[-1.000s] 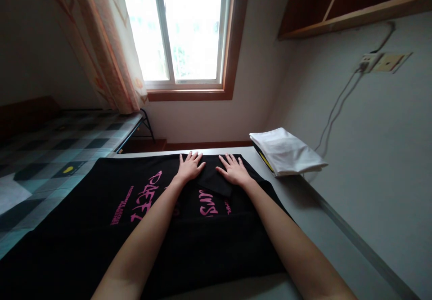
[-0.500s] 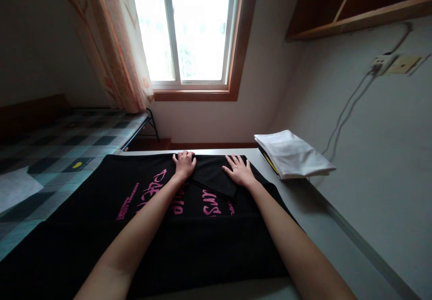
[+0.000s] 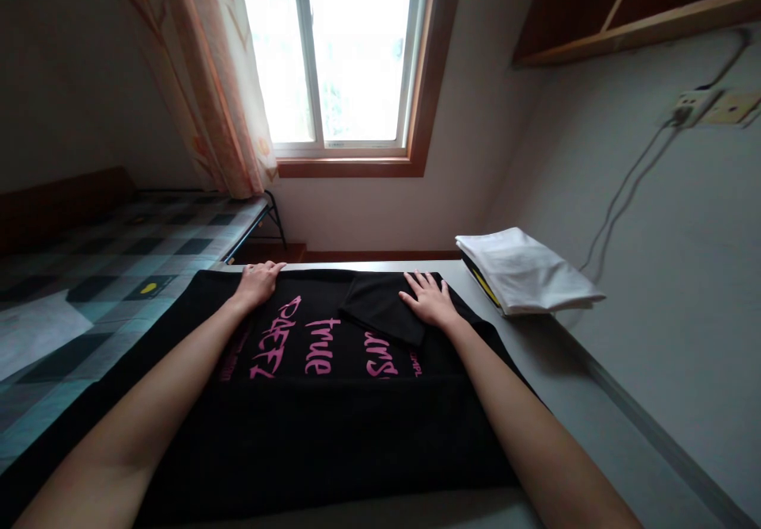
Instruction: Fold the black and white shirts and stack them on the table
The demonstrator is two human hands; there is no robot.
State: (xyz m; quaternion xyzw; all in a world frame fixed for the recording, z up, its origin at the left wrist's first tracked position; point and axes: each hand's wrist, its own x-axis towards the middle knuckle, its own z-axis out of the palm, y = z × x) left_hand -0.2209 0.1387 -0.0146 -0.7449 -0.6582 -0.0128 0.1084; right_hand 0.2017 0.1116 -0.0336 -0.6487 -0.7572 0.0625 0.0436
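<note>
A black T-shirt [image 3: 333,434] with pink lettering lies spread on the white table, its near and far sides folded inward. A short sleeve [image 3: 380,307] is laid back over part of the print. My right hand [image 3: 431,300] rests flat on the shirt beside that sleeve, fingers spread. At the far edge of the shirt, left of the lettering, is my left hand [image 3: 260,283]. Its fingers point right along the edge, slightly bent, and nothing shows lifted in them. My left forearm covers part of the small print.
Folded white cloth [image 3: 529,275] is stacked at the table's [image 3: 594,434] far right, against the wall. A bed with a checked sheet [image 3: 178,235] adjoins on the left, with white material [image 3: 39,331] on it. A cord [image 3: 615,188] hangs from the wall socket.
My left hand has moved left along the shirt's far edge, uncovering more pink lettering. My right hand stays on the shirt by the sleeve. The view has shifted slightly.
</note>
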